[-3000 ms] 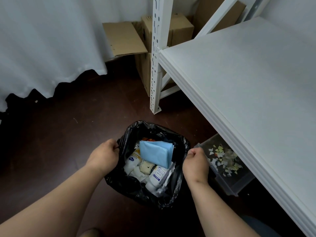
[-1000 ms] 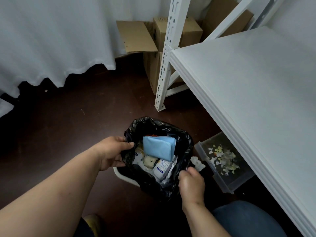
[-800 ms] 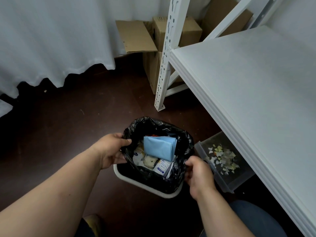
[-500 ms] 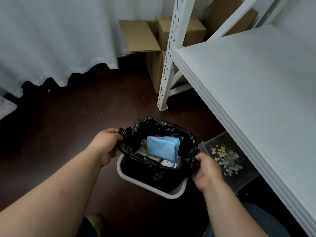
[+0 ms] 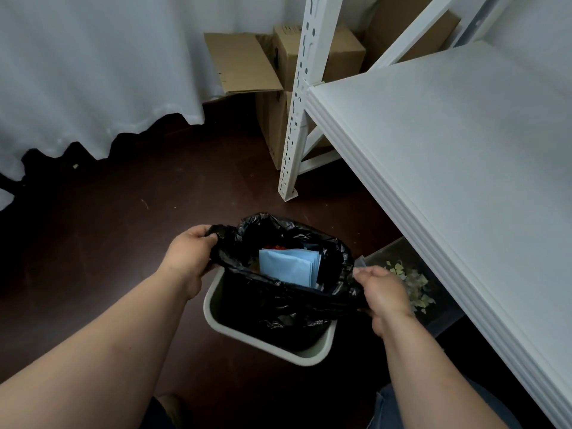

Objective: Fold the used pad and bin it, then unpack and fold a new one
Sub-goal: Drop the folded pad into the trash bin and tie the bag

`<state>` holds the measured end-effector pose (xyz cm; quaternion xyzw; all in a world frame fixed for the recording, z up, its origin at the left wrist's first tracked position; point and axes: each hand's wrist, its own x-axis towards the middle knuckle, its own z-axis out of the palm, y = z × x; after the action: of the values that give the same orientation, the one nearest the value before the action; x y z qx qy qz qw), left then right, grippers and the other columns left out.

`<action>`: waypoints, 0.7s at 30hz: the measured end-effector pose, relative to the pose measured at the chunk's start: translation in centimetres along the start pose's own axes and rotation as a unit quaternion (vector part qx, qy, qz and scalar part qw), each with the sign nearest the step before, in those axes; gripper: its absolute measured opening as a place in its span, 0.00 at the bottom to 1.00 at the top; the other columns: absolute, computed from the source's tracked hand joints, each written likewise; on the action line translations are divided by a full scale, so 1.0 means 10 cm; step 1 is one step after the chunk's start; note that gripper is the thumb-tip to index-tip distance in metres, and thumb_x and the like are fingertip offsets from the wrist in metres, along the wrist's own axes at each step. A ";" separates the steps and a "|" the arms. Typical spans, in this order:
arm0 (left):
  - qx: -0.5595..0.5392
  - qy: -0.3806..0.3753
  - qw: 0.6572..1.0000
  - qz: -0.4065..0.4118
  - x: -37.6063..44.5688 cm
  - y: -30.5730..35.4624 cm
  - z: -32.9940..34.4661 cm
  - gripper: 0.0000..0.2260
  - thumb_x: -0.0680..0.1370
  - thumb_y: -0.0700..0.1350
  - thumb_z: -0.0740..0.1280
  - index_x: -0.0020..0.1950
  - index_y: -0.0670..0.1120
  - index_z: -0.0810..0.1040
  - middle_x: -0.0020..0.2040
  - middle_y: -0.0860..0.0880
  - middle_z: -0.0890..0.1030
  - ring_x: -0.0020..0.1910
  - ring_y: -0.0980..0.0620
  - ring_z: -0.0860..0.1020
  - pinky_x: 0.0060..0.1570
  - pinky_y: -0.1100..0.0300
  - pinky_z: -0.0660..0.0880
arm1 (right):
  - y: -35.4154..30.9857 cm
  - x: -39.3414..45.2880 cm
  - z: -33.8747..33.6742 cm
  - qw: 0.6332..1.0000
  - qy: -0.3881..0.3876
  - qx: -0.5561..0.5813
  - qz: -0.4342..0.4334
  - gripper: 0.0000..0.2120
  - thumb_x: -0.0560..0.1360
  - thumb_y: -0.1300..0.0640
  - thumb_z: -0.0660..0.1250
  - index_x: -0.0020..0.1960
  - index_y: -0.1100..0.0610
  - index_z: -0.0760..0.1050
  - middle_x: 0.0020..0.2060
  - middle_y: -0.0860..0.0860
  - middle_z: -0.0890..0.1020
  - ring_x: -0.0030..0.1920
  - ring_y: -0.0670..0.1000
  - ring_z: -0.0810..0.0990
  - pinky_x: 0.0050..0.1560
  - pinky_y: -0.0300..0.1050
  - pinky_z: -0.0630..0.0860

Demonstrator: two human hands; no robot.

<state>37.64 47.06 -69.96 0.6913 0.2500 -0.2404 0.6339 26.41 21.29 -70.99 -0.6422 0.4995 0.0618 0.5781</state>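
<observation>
Both hands' grip (image 5: 188,255) (image 5: 382,294) stretches bag (image 5: 278,301) round folded blue pad (image 5: 288,267).

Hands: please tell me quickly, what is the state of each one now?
Left hand: closed, gripping the bag rim on its left side.
Right hand: closed, gripping the bag rim on its right side.

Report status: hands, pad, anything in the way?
Left hand and right hand grip the black bag's rim. Folded blue pad inside the bag, over the white bin. Nothing blocking.
</observation>
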 end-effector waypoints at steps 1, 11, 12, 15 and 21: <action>-0.050 -0.018 0.998 -0.015 0.00 0.04 0.02 0.13 0.82 0.36 0.55 0.47 0.45 0.78 0.42 0.45 0.80 0.38 0.49 0.77 0.39 0.57 0.74 | -0.04 0.01 0.01 1.000 0.015 0.015 -0.013 0.06 0.78 0.59 0.66 0.42 0.53 0.78 0.49 0.55 0.83 0.55 0.58 0.80 0.61 0.58 0.76; -0.048 -0.095 0.994 -0.037 -0.08 0.16 0.17 0.05 0.78 0.38 0.66 0.51 0.42 0.81 0.44 0.42 0.84 0.38 0.48 0.83 0.37 0.58 0.82 | -0.47 -0.18 0.13 0.978 -0.050 0.180 -0.098 0.07 0.77 0.65 0.65 0.40 0.59 0.77 0.30 0.51 0.73 0.34 0.49 0.71 0.45 0.42 0.72; -0.044 -0.082 0.995 -0.028 -0.07 0.16 0.16 0.04 0.78 0.38 0.67 0.50 0.42 0.81 0.44 0.42 0.84 0.39 0.48 0.83 0.39 0.57 0.82 | -0.47 -0.20 0.13 0.979 -0.061 0.164 -0.106 0.07 0.77 0.65 0.66 0.40 0.60 0.77 0.29 0.51 0.73 0.33 0.49 0.70 0.42 0.41 0.71; -0.043 -0.056 0.997 0.027 -0.07 0.21 0.14 0.04 0.78 0.39 0.67 0.48 0.43 0.82 0.43 0.44 0.83 0.41 0.49 0.81 0.44 0.57 0.81 | -0.49 -0.28 0.11 0.978 -0.087 0.131 -0.135 0.06 0.76 0.65 0.67 0.40 0.61 0.78 0.28 0.49 0.73 0.32 0.48 0.70 0.39 0.40 0.70; -0.126 -0.117 0.982 0.073 -0.13 0.39 0.03 0.08 0.79 0.39 0.61 0.46 0.45 0.79 0.31 0.53 0.75 0.31 0.58 0.71 0.34 0.68 0.67 | -0.63 -0.45 0.08 0.933 -0.170 0.245 -0.200 0.08 0.76 0.65 0.65 0.42 0.58 0.80 0.29 0.51 0.75 0.32 0.48 0.71 0.43 0.42 0.69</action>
<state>39.20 46.45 -66.21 0.5892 0.1512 -0.2389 0.7569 29.08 23.49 -63.99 -0.5470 0.2550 -0.0712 0.7942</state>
